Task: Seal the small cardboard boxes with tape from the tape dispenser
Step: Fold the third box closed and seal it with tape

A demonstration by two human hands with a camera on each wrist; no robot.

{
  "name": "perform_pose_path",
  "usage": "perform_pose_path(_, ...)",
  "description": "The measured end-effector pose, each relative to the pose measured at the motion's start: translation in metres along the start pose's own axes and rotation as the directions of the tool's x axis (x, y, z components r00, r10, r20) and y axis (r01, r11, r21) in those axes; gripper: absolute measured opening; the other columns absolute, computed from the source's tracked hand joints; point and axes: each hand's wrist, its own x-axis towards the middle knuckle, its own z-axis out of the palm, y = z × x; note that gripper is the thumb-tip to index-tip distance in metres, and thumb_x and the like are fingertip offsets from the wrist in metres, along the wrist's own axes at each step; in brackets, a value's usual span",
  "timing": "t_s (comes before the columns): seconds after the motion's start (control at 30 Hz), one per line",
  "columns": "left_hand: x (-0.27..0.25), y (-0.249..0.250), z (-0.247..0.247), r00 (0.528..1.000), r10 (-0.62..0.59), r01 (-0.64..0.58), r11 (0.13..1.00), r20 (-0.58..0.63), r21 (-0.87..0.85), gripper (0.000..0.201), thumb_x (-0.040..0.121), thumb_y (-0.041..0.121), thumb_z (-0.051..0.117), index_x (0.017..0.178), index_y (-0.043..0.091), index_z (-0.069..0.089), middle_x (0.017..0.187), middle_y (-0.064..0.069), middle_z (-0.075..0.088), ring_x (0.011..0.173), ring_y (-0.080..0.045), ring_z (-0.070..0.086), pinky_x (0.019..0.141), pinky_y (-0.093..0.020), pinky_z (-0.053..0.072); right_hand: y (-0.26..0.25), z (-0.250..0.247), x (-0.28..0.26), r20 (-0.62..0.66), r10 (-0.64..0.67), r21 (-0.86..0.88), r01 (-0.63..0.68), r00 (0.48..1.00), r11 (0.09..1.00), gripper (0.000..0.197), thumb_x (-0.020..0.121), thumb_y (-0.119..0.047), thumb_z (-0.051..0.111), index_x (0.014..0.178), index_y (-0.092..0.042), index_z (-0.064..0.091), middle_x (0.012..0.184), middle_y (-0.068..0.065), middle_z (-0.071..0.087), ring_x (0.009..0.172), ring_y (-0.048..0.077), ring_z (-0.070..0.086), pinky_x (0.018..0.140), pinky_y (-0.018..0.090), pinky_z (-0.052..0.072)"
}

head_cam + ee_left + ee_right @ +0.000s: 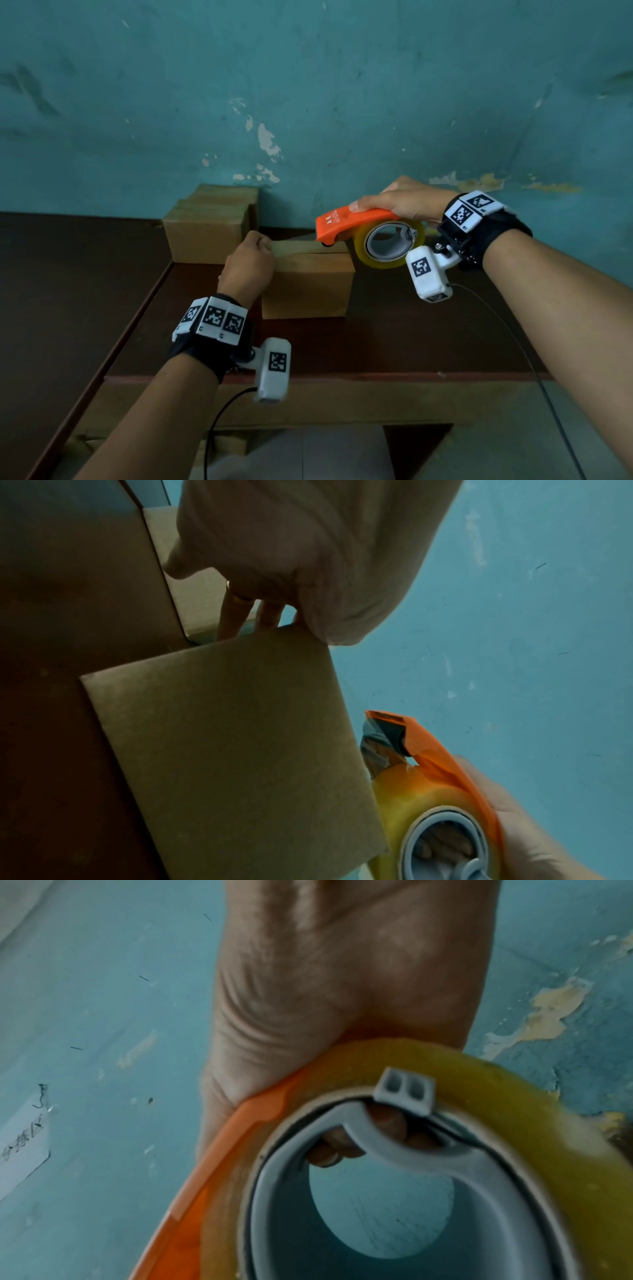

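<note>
Small cardboard box (308,284) on dark table (411,335), left hand (248,263) curled at its top left edge, right hand (407,202) gripping orange tape dispenser (352,222) over its right top edge, stacked boxes (209,222) behind

Both bare arms wear a black wrist band (205,349) with white black-patterned squares (214,317), a white camera box (274,373), and a thin black cable (219,418).
</note>
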Motion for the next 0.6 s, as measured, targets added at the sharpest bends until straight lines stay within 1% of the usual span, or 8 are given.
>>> perform_pose_path(0.07,0.0,0.0,0.0,1.0,-0.002,0.002,1.0,0.002,0.007,0.026,0.11,0.042,0.029,0.116,0.036,0.053,0.113,-0.004,0.059,0.107,-0.031,0.057,0.106,-0.057,0.045,0.003,-0.001,-0.001,-0.001,0.005,0.011,-0.005,1.0,1.0,0.058,0.077,-0.072,0.078,0.077,-0.014,0.068,0.077,0.01,0.067,0.07,0.024,0.063,0.077,0.034,0.048)
perform_pose_path(0.17,-0.001,0.001,-0.001,1.0,0.009,-0.009,1.0,0.003,0.023,0.026,0.11,0.04,0.029,0.117,0.034,0.053,0.113,-0.004,0.06,0.106,-0.03,0.057,0.105,-0.056,0.045,0.006,-0.002,-0.003,0.001,0.004,0.03,-0.004,1.0,1.0,0.061,0.078,-0.07,0.078,0.086,-0.01,0.071,0.081,0.013,0.07,0.072,0.025,0.066,0.079,0.035,0.05)
perform_pose_path(0.23,-0.001,0.0,-0.001,1.0,0.019,-0.019,0.999,-0.002,0.029,0.026,0.11,0.039,0.029,0.118,0.033,0.053,0.114,-0.004,0.06,0.105,-0.029,0.056,0.104,-0.054,0.046,0.006,-0.002,-0.005,-0.004,-0.002,0.034,0.002,1.0,0.999,0.059,0.079,-0.068,0.077,0.086,-0.01,0.071,0.082,0.013,0.07,0.072,0.025,0.066,0.08,0.035,0.049)
perform_pose_path(0.3,0.0,0.0,-0.001,1.0,0.018,-0.018,0.999,0.004,0.026,0.025,0.111,0.039,0.029,0.117,0.033,0.053,0.114,-0.005,0.059,0.104,-0.029,0.056,0.103,-0.054,0.046,0.007,-0.004,-0.008,-0.013,0.001,0.039,-0.001,1.0,0.999,0.056,0.08,-0.066,0.077,0.08,-0.011,0.07,0.08,0.012,0.07,0.071,0.024,0.066,0.078,0.033,0.048)
perform_pose_path(0.37,0.001,0.0,0.0,1.0,0.016,-0.016,0.999,0.004,0.037,0.025,0.11,0.038,0.029,0.117,0.033,0.053,0.114,-0.005,0.059,0.107,-0.03,0.056,0.105,-0.055,0.045,0.008,-0.005,-0.01,-0.016,0.011,0.043,-0.011,1.0,0.999,0.054,0.081,-0.066,0.078,0.077,-0.012,0.069,0.078,0.009,0.071,0.069,0.021,0.066,0.075,0.031,0.048)
perform_pose_path(0.53,0.002,0.0,0.001,1.0,0.016,-0.016,0.997,-0.004,0.075,0.023,0.11,0.037,0.028,0.114,0.034,0.051,0.111,-0.003,0.058,0.11,-0.031,0.054,0.108,-0.056,0.041,0.011,-0.006,-0.013,-0.014,0.015,0.059,-0.015,1.0,0.998,0.057,0.08,-0.066,0.078,0.083,-0.01,0.073,0.077,0.009,0.074,0.07,0.022,0.068,0.074,0.03,0.05)
perform_pose_path(0.6,0.003,-0.001,0.001,1.0,0.014,-0.014,0.997,-0.002,0.08,0.024,0.111,0.038,0.028,0.116,0.034,0.051,0.114,-0.004,0.058,0.109,-0.031,0.054,0.106,-0.055,0.042,0.012,-0.008,-0.014,-0.016,0.011,0.057,-0.01,1.0,0.998,0.057,0.082,-0.065,0.077,0.085,-0.008,0.075,0.076,0.009,0.075,0.068,0.021,0.069,0.073,0.029,0.051)
